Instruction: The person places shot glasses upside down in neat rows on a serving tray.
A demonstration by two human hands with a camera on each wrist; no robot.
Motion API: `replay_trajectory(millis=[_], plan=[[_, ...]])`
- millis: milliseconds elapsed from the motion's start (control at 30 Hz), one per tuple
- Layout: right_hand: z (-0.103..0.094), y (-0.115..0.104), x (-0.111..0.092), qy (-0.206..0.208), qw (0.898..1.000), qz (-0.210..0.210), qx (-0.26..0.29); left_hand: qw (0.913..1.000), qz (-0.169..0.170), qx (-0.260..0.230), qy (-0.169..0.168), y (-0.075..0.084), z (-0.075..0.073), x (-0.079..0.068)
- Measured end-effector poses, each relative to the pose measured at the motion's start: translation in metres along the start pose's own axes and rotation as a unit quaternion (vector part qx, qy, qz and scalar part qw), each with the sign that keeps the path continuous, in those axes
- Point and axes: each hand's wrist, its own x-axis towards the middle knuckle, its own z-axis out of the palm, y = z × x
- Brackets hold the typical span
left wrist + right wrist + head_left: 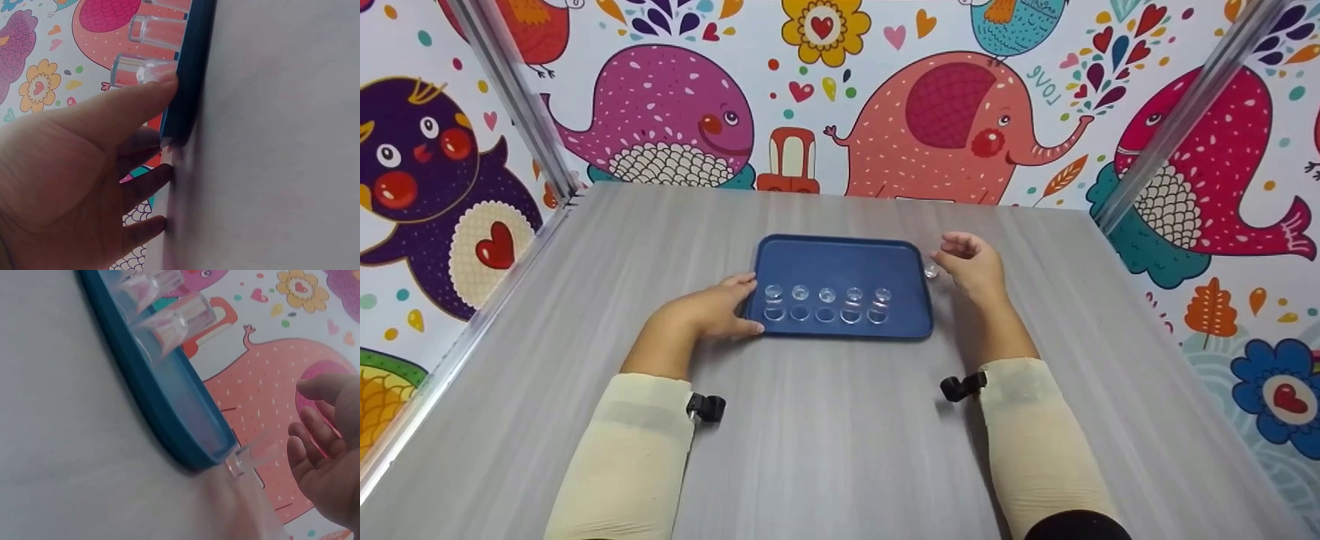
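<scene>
A blue tray (840, 262) lies on the table with a row of several small clear shot glasses (826, 296) near its front edge. These glasses look upside down, wide end on the tray. My left hand (720, 309) rests against the tray's left side, its thumb at the front left corner. In the left wrist view, that hand's thumb touches the tray edge (194, 84) beside a glass (135, 70), and other fingertips reach the tabletop. Beyond the tray's right rim stands another clear glass (239, 461). My right hand (976, 270) hovers beside it, fingers loosely bent and holding nothing.
The grey wood-grain table (825, 435) extends all around the tray. Cartoon-printed walls (810, 90) enclose its back and sides, with metal posts (514, 97) at the rear corners. Black camera mounts (706, 407) stick out from both sleeves.
</scene>
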Motion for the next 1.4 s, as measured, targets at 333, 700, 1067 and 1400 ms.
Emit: replay_trajectory(millis=[333,700,1067,1400], plan=[[-0.003,0.013,0.010,0.021,0.998,0.055,0.011,1.0000,-0.005,0.006,0.001,-0.001,0.001,0.001],[0.007,0.022,0.019,-0.017,0.998,0.068,0.004,0.9999,-0.003,0.009,-0.004,-0.002,-0.001,0.002],[0.013,0.034,0.020,-0.030,0.989,0.081,-0.118,0.9999,-0.004,0.013,-0.003,-0.002,0.001,0.003],[0.014,0.032,0.019,-0.018,0.991,0.070,-0.114,0.9999,-0.007,0.011,-0.002,-0.003,0.000,0.002]])
